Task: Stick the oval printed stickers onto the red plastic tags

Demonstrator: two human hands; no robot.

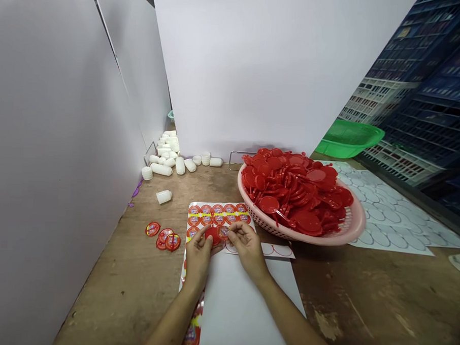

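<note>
Over a sheet of round red stickers (216,211), my left hand (199,252) is closed on a red plastic disc (212,236). Beside it, my right hand (248,247) pinches a round sticker (223,232) by its right edge; the sticker's left side meets or overlaps the disc. White paper (243,300) covers much of the sheet under my forearms. Several discs with stickers on them (172,241) lie to the left. A pink basket (355,226) heaped with red plastic discs (290,183) stands to the right of my hands.
White rolls (161,169) are piled at the back left, and one roll (164,196) lies nearer. White panels (257,67) rise at the back and left. On the right are sheets with round outlines (388,215), a green basin (348,139) and stacked crates (442,115).
</note>
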